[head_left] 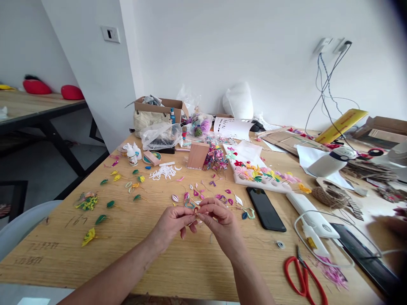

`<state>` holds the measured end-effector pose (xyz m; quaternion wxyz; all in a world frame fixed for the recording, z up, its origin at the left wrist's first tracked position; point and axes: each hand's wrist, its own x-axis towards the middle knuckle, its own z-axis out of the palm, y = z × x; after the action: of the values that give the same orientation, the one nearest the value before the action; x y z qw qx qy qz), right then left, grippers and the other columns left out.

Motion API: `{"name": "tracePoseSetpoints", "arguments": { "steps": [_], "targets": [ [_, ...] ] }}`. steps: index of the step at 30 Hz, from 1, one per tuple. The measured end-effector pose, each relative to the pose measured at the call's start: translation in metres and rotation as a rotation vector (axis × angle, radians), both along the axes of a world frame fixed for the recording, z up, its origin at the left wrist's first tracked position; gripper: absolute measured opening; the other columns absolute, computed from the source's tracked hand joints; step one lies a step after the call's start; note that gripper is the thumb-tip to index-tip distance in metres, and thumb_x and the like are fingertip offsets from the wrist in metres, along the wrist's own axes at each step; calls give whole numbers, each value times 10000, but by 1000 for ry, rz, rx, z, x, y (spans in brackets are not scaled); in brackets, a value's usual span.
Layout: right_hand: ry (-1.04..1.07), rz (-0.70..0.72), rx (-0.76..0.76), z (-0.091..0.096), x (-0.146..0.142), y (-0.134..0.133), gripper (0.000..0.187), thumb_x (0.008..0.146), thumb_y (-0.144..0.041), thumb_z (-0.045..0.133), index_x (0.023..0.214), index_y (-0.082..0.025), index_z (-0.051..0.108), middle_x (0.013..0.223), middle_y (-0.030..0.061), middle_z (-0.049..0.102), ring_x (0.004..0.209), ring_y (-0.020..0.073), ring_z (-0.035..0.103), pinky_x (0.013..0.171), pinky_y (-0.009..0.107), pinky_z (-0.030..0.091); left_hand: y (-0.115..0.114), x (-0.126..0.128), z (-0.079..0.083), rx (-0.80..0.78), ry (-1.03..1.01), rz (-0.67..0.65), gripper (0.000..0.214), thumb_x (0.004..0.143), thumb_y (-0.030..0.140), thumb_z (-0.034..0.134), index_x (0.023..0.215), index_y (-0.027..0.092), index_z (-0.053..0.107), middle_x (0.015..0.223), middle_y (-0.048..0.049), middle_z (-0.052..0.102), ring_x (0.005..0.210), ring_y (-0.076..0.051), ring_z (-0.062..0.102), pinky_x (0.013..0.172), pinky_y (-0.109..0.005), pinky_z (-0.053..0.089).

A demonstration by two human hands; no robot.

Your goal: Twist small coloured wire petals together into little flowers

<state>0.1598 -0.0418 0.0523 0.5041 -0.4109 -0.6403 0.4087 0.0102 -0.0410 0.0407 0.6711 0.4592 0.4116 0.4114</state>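
The left hand (173,224) and right hand (222,222) both pinch a small orange coil (196,210) between their fingertips, just above the table (143,258). A light, even pinch should spare its shape. Petals (203,195) lie just beyond the grip, and a phone (265,208) lies to its right. Pencil marks (76,220) to its left are unreadable.

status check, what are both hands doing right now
Left hand and right hand both pinching a small orange loop above the table. Loose petals just beyond. Phone and scissors to the right, clear of the hands.
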Motion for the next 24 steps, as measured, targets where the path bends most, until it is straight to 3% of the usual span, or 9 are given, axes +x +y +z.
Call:
{"name": "tracePoseSetpoints", "arguments": {
  "steps": [10,18,24],
  "targets": [
    [-183,11,33,-2,0,1,90,739,-152,578,690,-204,633,766,33,621,738,165,560,652,270,416,-1,-2,-5,1,-46,-88,198,729,301,578,706,124,662,682,-43,594,596,-127,548,463,-184,374],
    [-114,15,-20,-12,-4,0,94,738,-148,557,676,-191,612,734,20,595,677,142,543,595,243,407,-1,-1,-3,15,-3,-103,263,706,359,586,710,106,657,661,-42,582,624,-141,546,509,-215,405],
    [-28,3,-84,-18,-6,-1,62,720,-163,572,672,-187,602,714,19,588,648,140,533,576,244,419,2,-2,-8,55,99,-107,222,688,324,583,695,119,667,629,-32,588,593,-132,540,427,-178,364]
  ]
}}
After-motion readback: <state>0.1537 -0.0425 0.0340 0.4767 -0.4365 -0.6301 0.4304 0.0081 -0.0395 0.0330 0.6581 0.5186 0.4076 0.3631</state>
